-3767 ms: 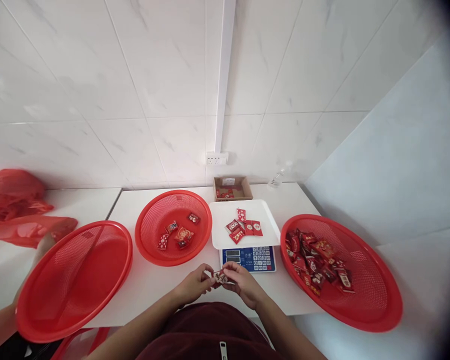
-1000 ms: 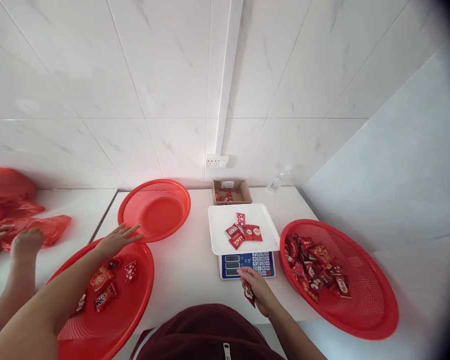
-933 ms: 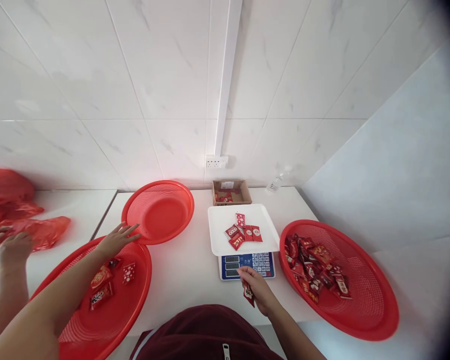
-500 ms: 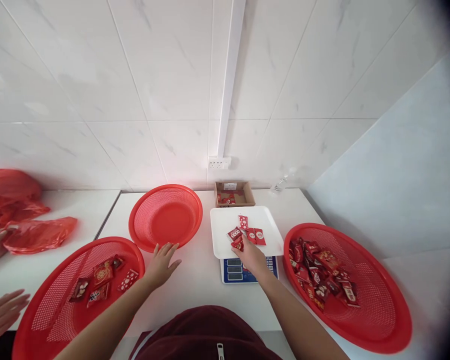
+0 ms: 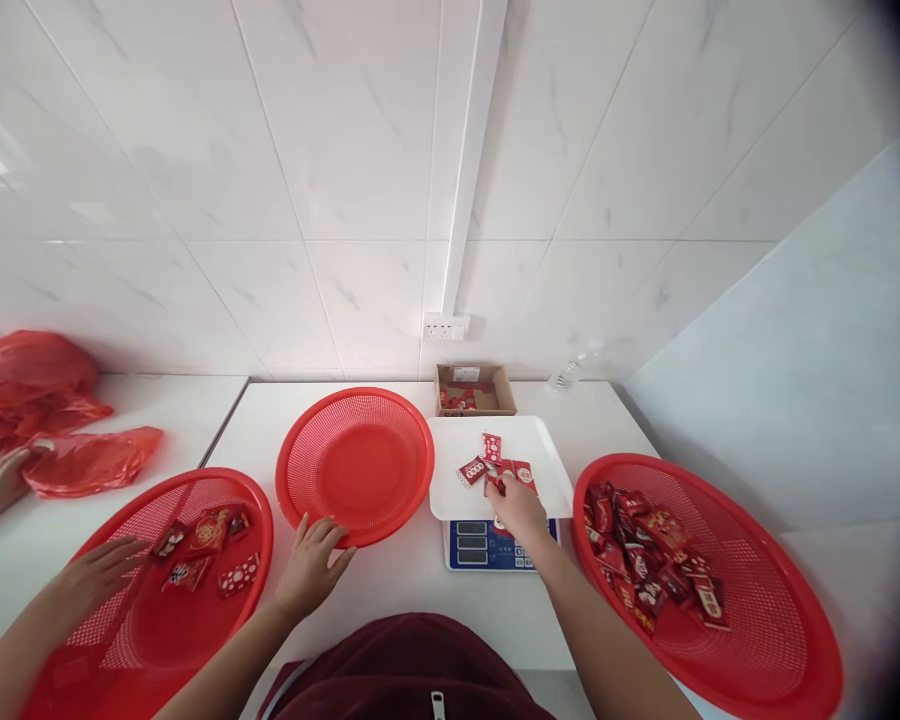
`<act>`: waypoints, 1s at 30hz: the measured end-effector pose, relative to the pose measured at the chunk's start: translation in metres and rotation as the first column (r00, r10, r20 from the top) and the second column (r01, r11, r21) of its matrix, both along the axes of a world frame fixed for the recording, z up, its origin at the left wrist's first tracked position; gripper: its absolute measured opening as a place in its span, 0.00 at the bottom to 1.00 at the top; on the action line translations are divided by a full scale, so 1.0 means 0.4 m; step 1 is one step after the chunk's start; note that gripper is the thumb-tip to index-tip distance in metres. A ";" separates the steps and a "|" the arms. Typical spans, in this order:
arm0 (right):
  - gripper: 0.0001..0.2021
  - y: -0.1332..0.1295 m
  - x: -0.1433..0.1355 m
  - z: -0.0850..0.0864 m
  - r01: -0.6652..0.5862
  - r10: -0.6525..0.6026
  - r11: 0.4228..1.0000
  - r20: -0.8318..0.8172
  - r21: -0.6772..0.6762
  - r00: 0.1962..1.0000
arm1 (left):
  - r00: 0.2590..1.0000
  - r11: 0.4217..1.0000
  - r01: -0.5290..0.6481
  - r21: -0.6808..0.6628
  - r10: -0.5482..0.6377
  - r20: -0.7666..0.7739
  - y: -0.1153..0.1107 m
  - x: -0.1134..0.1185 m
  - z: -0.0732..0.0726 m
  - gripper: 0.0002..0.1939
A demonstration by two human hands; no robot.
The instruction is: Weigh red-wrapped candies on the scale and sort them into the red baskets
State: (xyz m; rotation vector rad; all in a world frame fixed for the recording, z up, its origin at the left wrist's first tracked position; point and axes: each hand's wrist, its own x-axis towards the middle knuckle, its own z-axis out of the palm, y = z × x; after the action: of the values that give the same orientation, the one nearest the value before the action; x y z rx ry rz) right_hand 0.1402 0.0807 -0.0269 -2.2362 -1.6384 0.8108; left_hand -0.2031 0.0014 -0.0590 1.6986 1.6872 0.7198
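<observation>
My left hand (image 5: 313, 572) has its fingers hooked over the near rim of the middle red plastic basket (image 5: 409, 425), its thumb on the near side. That basket holds nothing. My right hand (image 5: 523, 512) reaches over the white tray (image 5: 450, 500) of a digital scale (image 5: 471, 545), its fingertips pinched on a small red snack packet (image 5: 495, 486), which they partly hide. Other red packets lie on the tray, among them a dotted packet (image 5: 492, 447) and a checkered-edged packet (image 5: 472, 471).
A basket (image 5: 784, 610) heaped with red packets stands at right. Another person's hand (image 5: 94, 580) is over the left basket (image 5: 259, 500), which holds several packets; their other hand (image 5: 0, 485) touches a red plastic bag (image 5: 97, 462). Behind the scale are a cardboard box (image 5: 499, 398) and clear bottle (image 5: 566, 375).
The middle basket has moved nearer and to the right with my left hand on its rim. My right hand has lifted a packet slightly. The other person's hand has come over the left basket.
</observation>
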 end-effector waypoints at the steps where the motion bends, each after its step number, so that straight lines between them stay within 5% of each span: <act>1: 0.14 0.000 -0.013 0.014 0.008 -0.005 1.000 -0.139 0.021 0.990 | 0.998 0.999 0.027 0.028 -0.025 -0.061 -0.003 0.000 -0.002 0.11; 4: 0.19 0.000 -0.065 0.049 -0.101 0.142 0.990 -0.558 0.104 0.818 | 0.951 0.985 0.140 0.098 -0.106 -0.290 -0.009 -0.001 -0.008 0.13; 6: 0.25 0.006 -0.089 0.058 -0.171 0.222 0.975 -0.612 0.141 0.759 | 0.906 0.973 0.199 0.114 -0.139 -0.399 -0.009 -0.002 -0.011 0.14; 11: 0.24 0.033 -0.025 0.013 -0.071 0.071 0.995 -0.003 0.065 0.997 | 0.875 0.962 0.236 0.138 -0.149 -0.461 -0.007 -0.006 -0.017 0.13; 14: 0.24 0.038 0.038 -0.026 -0.047 0.059 0.997 0.226 -0.057 0.972 | 0.880 0.967 0.214 0.136 -0.130 -0.457 -0.007 -0.001 -0.019 0.12; 20: 0.19 0.028 0.071 -0.061 -0.063 0.078 0.996 0.299 -0.059 0.951 | 0.879 0.981 0.170 0.089 -0.110 -0.463 -0.005 0.021 -0.016 0.14; 23: 0.18 0.025 0.064 -0.047 0.109 -0.106 0.994 0.109 -0.022 0.988 | 0.881 0.984 0.159 0.083 -0.104 -0.462 -0.005 0.026 -0.013 0.13; 25: 0.17 0.022 0.041 -0.022 0.216 -0.210 0.976 -0.173 0.015 0.962 | 0.885 0.983 0.160 0.088 -0.103 -0.454 -0.006 0.026 -0.013 0.13; 28: 0.22 0.024 -0.026 0.029 0.148 -0.056 0.985 -0.634 0.092 0.771 | 0.890 0.982 0.164 0.090 -0.108 -0.444 -0.006 0.023 -0.013 0.13; 30: 0.24 0.033 -0.065 0.060 0.030 0.122 0.980 -0.721 0.195 0.683 | 0.890 0.982 0.172 0.077 -0.122 -0.439 -0.005 0.022 -0.012 0.14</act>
State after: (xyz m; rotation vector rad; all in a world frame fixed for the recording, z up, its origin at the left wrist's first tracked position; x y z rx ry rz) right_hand 0.1143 0.0940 -0.0030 -1.4219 -1.2851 1.2840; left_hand -0.1943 -0.0005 -0.0638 2.1653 1.8040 0.3872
